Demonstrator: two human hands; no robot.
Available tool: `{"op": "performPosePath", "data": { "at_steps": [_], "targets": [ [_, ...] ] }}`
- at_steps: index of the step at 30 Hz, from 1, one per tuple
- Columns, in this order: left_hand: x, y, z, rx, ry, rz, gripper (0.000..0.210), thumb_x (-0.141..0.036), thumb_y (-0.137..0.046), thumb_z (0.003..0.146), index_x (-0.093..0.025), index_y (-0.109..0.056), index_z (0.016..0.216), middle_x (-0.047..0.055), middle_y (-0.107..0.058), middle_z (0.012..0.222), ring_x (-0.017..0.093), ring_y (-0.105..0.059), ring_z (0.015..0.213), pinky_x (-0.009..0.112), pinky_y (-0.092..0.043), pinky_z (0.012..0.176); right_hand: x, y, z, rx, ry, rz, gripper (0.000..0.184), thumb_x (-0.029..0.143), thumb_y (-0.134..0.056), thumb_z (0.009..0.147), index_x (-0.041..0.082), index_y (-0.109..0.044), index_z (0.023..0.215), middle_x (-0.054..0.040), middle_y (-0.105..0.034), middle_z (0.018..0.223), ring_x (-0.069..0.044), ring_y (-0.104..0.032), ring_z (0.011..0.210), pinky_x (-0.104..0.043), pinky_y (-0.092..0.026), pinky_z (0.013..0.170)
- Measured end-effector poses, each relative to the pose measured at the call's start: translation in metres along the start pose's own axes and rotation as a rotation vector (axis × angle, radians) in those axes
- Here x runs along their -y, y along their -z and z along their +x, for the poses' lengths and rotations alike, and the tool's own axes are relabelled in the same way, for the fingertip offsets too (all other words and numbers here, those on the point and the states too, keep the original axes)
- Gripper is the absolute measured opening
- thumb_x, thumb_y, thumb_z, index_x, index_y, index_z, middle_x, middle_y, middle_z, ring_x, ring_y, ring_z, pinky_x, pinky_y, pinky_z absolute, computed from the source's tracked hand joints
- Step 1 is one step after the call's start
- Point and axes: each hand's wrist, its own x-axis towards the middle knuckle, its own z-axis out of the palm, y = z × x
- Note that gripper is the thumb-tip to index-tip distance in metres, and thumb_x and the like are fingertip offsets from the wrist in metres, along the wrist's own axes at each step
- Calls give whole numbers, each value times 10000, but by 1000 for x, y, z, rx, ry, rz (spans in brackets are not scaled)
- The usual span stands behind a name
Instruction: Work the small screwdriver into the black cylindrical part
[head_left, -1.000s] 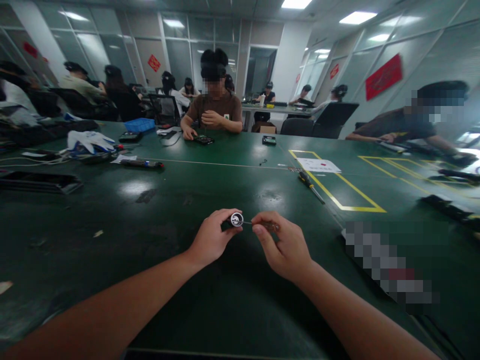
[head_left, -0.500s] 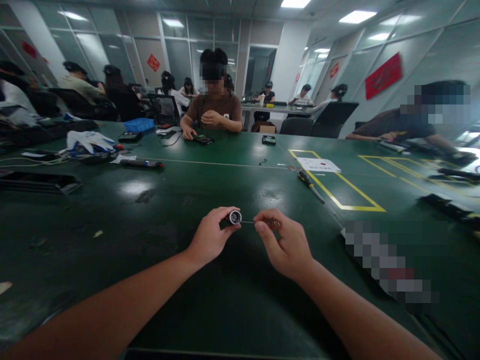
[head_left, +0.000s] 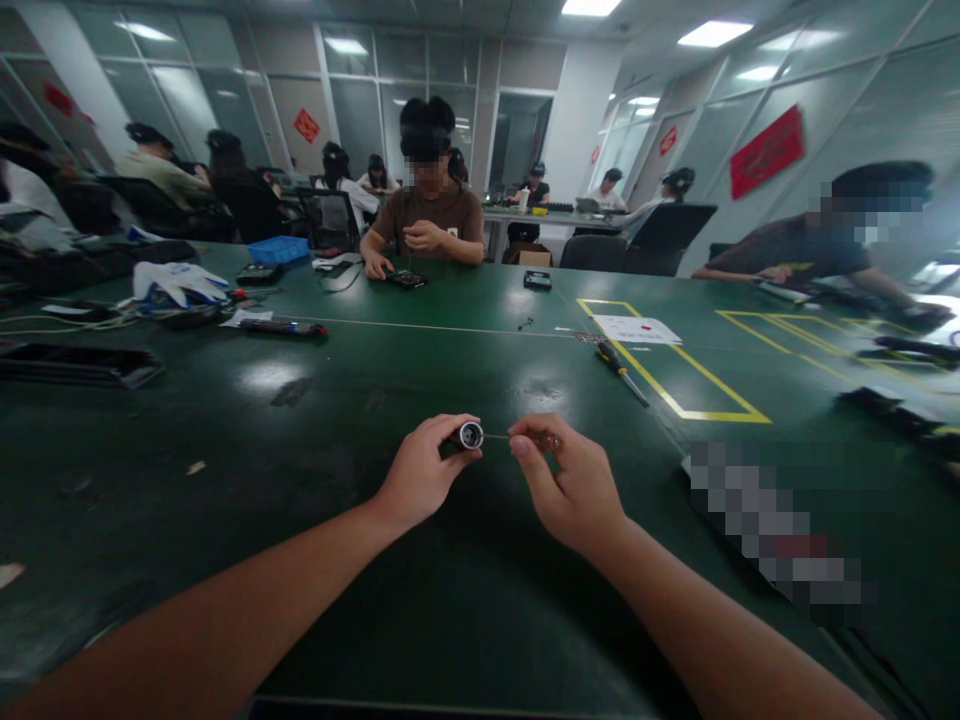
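Observation:
My left hand (head_left: 411, 480) is closed around a dark cylindrical connector (head_left: 471, 436), whose round silver-rimmed end with a dark inside faces me. Between the fingers of my right hand (head_left: 577, 490) is a small screwdriver (head_left: 497, 436) with a thin shaft and a brownish, see-through handle. Its shaft points left and reaches the side of the connector's rim. Whether the tip sits in a screw is too small to tell. Both hands are above the green table (head_left: 360, 620), and fingers hide most of the connector's body.
A yellow-black screwdriver (head_left: 621, 372) lies beyond my right hand, near a white paper (head_left: 637, 329) and yellow tape (head_left: 724, 418). Further left are a marker-like dark tool (head_left: 281, 328), white gloves (head_left: 180, 285) and a blue basket (head_left: 277, 250). A co-worker (head_left: 427, 220) sits opposite.
The screwdriver's shaft and my right fingers have shifted up very slightly. My left hand keeps the connector in the same place.

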Motion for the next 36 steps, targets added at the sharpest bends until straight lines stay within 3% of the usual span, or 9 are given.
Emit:
{"op": "performPosePath", "data": {
  "at_steps": [6,13,21,28,36],
  "targets": [
    [-1,1,0,-6,17,5,322,-204,-741,862,-230,-689,1180,54,-711,1197,233,-647,1142,418,-482,1036,2,1,-2,-79,-27,27,99,272,-527,1004,213,-607,996,-13,-676,764,-158,-646,648,-284,-477,630],
    [0,-1,-1,-3,-3,-5,308,-202,-731,867,-237,-692,1171,54,-714,1193,235,-648,1145,427,-477,1046,0,0,0,-1,-40,-6,110,294,-539,997,211,-611,998,-23,-690,770,-166,-649,656,-283,-467,616],
    [-2,0,0,-19,26,4,327,-217,-740,863,-236,-690,1186,57,-711,1201,239,-645,1148,426,-479,1044,1,3,-3,-61,-17,30,124,290,-522,1005,212,-613,972,-10,-663,750,-159,-634,645,-282,-460,618],
    [0,0,0,2,12,-6,325,-174,-727,855,-246,-696,1171,50,-716,1196,236,-647,1147,430,-478,1045,0,1,1,42,-23,-3,123,284,-529,997,211,-616,949,-22,-694,769,-160,-640,650,-279,-458,613],
    [1,0,1,-12,20,-28,311,-171,-724,852,-242,-707,1154,57,-722,1181,240,-660,1135,432,-486,1051,0,1,1,62,-36,24,116,277,-541,994,214,-637,982,-23,-717,796,-160,-658,667,-277,-475,628]
  ]
}}
